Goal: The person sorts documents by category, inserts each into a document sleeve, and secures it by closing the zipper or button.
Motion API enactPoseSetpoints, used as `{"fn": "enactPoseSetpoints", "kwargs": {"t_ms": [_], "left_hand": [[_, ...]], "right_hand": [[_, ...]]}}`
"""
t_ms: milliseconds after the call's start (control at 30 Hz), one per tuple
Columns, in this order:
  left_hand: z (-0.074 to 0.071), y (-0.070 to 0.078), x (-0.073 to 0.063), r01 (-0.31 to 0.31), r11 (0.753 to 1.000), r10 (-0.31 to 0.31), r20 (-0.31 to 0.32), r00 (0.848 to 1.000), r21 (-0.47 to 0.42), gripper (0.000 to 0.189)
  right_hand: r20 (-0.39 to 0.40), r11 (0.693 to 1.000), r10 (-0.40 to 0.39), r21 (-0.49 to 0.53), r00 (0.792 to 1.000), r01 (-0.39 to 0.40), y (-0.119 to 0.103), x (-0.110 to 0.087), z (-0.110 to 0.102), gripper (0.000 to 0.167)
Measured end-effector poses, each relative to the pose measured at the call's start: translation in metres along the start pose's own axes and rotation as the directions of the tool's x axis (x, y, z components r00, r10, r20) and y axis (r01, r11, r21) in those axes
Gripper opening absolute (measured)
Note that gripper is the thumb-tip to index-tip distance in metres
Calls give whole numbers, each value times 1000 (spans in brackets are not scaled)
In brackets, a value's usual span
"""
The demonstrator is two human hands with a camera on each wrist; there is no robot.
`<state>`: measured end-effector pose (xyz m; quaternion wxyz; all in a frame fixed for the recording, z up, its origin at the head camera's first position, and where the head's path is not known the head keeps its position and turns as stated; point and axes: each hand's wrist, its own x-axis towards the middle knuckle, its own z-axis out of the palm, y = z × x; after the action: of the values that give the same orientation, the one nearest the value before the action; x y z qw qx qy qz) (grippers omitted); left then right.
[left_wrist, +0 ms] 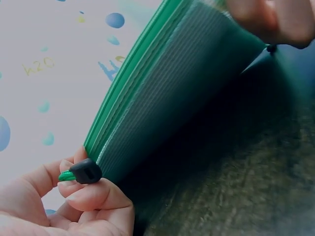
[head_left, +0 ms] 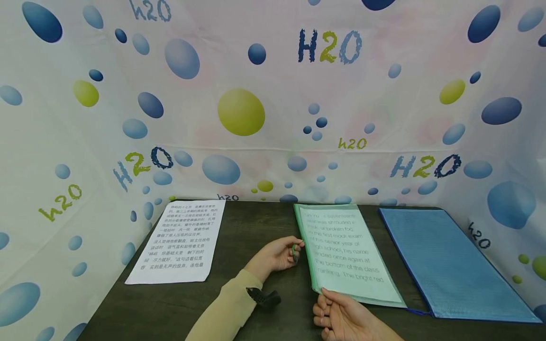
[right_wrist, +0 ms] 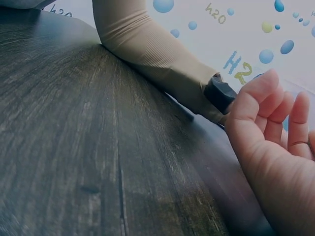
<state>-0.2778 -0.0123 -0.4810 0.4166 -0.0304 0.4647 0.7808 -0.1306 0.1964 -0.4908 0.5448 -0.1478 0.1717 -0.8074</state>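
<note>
A green zip document pouch [head_left: 347,251], with a sheet of English print showing through its front, is tilted with its left edge raised off the table. My left hand [head_left: 279,253] pinches that zipped edge [left_wrist: 130,81] around its middle. By those fingers, in the left wrist view, sits a black zip-pull end [left_wrist: 87,171] on a green cord [left_wrist: 66,175]. My right hand [head_left: 343,315] pinches the pouch's lower left corner between thumb and curled fingers. In the right wrist view, the right hand [right_wrist: 268,142] shows with bent fingers and the pouch is out of sight.
A white sheet of Chinese print [head_left: 179,241] lies at the left of the dark wooden table [head_left: 251,218]. A blue zip pouch [head_left: 456,265] lies at the right, its blue cord [head_left: 417,311] near the green pouch's lower right corner. A bubble-patterned cloth [head_left: 277,71] stands behind.
</note>
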Motion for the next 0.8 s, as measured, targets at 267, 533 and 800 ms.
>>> {"fn": "enactPoseSetpoints", "kwargs": {"t_ms": [267, 533, 800], "left_hand": [[0, 5, 11, -26, 998, 25, -22, 999, -49, 20], [2, 7, 15, -41, 995, 37, -51, 998, -93, 19], [3, 13, 24, -65, 989, 54, -89, 995, -130, 18]], "right_hand": [[5, 1000, -6, 5, 1000, 6, 0, 1, -1, 50], [6, 1000, -9, 16, 1000, 9, 1, 0, -2, 50], [0, 1000, -12, 10, 1000, 12, -1, 0, -2, 50]]}}
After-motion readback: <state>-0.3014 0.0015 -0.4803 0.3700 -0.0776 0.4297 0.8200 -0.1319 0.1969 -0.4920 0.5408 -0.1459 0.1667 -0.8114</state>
